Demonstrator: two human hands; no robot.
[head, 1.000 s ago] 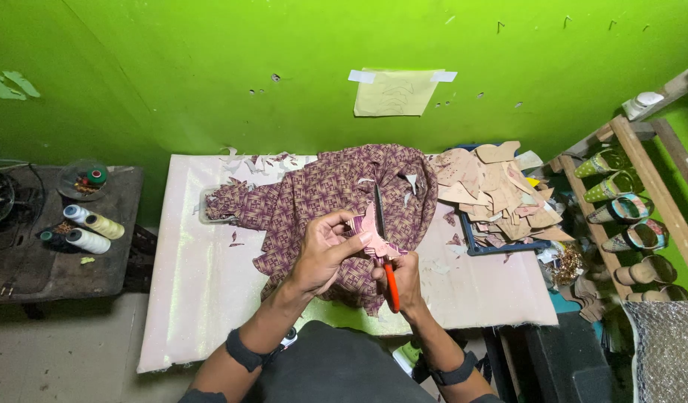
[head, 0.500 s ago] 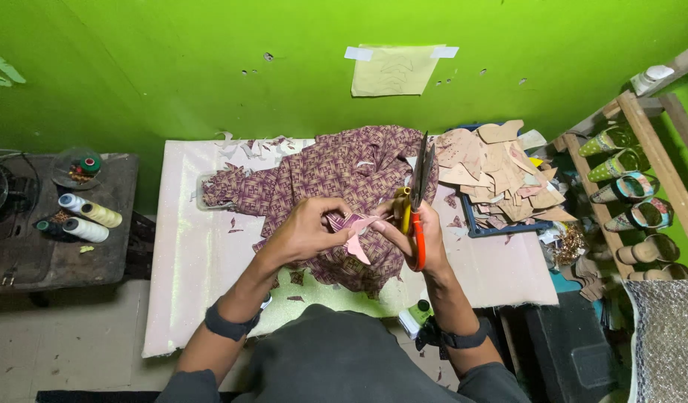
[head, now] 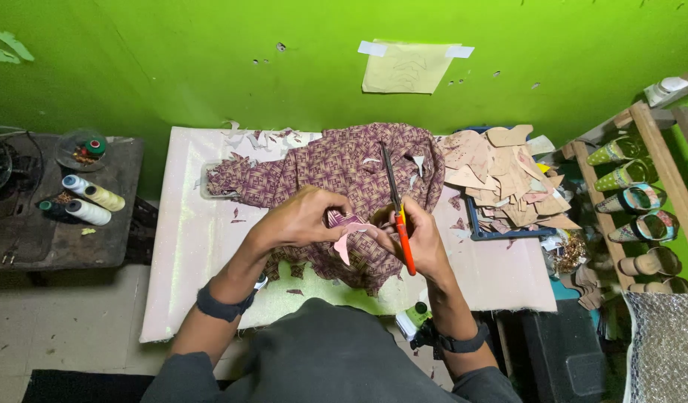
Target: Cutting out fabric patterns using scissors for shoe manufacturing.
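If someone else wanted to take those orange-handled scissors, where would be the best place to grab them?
Probably by the dark blades, coming from the wall side. The scissors point away from the person, blades free above the patterned fabric, while the right hand fills the orange handles. The blades look shut, so safer to pinch.

bare table (head: 202, 254) left, cutout pile (head: 508, 179) right

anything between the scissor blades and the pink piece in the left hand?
Nothing visible. The left hand pinches the pink piece right beside the right hand, which holds the orange-handled scissors; only patterned fabric lies underneath.
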